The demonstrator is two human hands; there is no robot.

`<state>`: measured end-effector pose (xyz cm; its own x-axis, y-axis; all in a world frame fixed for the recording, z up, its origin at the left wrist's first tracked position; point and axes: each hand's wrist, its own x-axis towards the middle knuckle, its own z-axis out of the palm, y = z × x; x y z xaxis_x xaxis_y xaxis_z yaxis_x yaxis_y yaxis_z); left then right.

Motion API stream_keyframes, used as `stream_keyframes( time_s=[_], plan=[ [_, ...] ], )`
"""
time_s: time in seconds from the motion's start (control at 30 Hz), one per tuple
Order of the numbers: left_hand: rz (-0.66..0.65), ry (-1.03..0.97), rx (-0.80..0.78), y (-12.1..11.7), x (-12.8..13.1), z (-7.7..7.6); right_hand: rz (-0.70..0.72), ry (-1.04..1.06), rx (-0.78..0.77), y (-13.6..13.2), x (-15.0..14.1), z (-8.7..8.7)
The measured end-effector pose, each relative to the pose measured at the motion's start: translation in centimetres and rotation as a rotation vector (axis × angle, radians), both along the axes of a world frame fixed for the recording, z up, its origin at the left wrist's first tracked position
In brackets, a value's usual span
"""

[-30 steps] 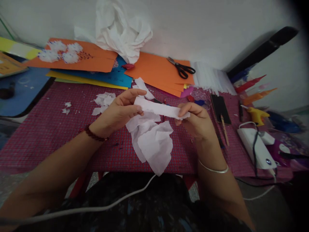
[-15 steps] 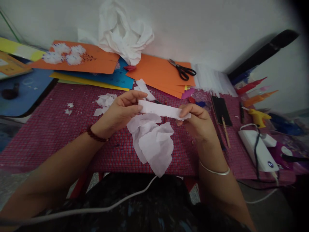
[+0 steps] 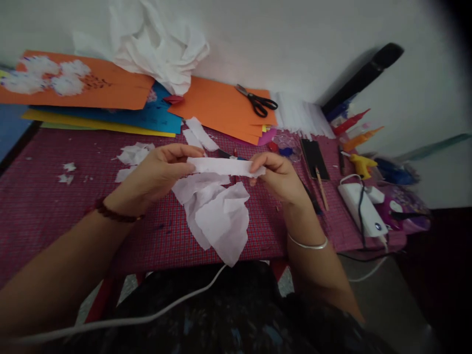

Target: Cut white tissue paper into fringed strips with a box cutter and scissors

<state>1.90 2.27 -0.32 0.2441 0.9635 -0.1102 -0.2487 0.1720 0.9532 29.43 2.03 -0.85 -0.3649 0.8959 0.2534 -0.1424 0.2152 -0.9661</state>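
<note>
A white paper strip (image 3: 223, 166) is stretched roughly level between my two hands, above the table. My left hand (image 3: 165, 167) pinches its left end between thumb and fingers. At the other end, my right hand (image 3: 276, 174) grips the strip the same way. Just below it lie crumpled sheets of thin white paper (image 3: 221, 216), reaching the table's front edge. Behind the strip, other torn paper strips (image 3: 201, 133) rest on the cloth. More crumpled paper (image 3: 134, 153) sits beyond my left hand, partly hidden by it.
Black-handled scissors (image 3: 258, 102) lie on orange sheets (image 3: 217, 105) at the back. To the left, white paper flowers (image 3: 68, 78) decorate an orange card. A dark phone (image 3: 314, 158), a yellow glue gun (image 3: 363, 165) and a white power strip (image 3: 363, 209) occupy the right side. A white cable (image 3: 158, 317) crosses my lap.
The view has turned to the right, so everything appears shifted left. The strip stays held at both ends and now looks more level and a little narrower.
</note>
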Motion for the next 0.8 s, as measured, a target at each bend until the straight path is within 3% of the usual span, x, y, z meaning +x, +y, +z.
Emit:
stream_keyframes(
  time_s=[0.2, 0.43, 0.6, 0.8],
  plan=[
    [0.046, 0.019, -0.008, 0.27, -0.29, 0.37, 0.003, -0.031, -0.036, 0.07, -0.04, -0.03],
    [0.006, 0.012, 0.052, 0.75, -0.67, -0.19, -0.001, -0.024, -0.127, -0.22, -0.1, 0.28],
    [0.014, 0.016, 0.036, 0.57, -0.6, 0.15, 0.066, 0.04, -0.203, -0.29, -0.12, 0.39],
    [-0.008, -0.017, -0.016, 0.34, 0.04, 0.28, -0.089, -0.036, -0.119, -0.15, -0.56, -0.03]
  ],
)
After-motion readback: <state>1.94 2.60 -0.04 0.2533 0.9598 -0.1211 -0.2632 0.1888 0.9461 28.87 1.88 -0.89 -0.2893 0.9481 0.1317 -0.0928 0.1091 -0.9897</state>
